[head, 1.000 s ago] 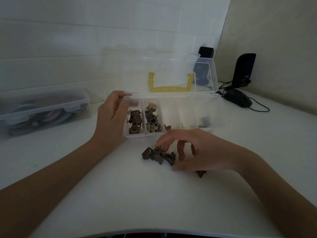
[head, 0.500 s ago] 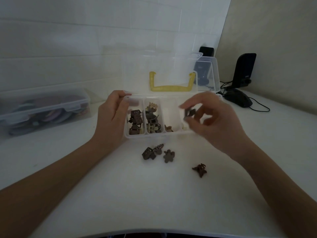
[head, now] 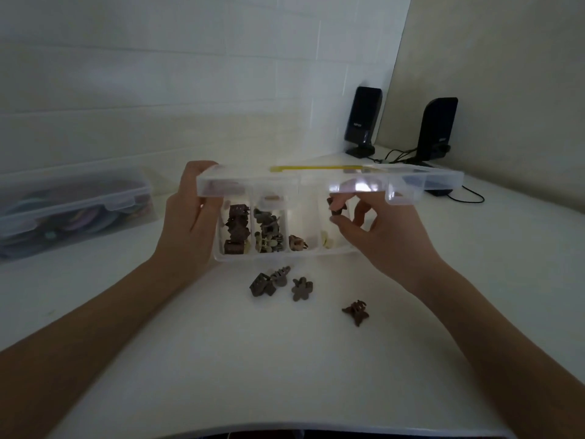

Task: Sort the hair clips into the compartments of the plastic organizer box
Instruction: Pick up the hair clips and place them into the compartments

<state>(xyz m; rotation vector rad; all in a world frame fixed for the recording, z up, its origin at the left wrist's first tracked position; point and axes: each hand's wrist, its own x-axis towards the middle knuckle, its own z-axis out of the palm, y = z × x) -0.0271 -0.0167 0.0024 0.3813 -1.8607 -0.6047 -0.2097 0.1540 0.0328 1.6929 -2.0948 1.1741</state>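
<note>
right hand point(head: 376, 236) fingers pinch a dark hair clip point(head: 336, 211) — left hand point(head: 190, 229) seemingly grips the organizer box point(head: 221, 256).

Lid point(head: 329, 182) now swung down, half-shut over box; right hand point(head: 380, 236) beneath it.

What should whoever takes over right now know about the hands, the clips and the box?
Left hand grips the box at its left end. Right hand pinches a dark clip over a right-side compartment, under the lid, which hangs half shut. Done: clips lie in four compartments. Left: drop the held clip, then sort the four loose clips on the table.
</note>
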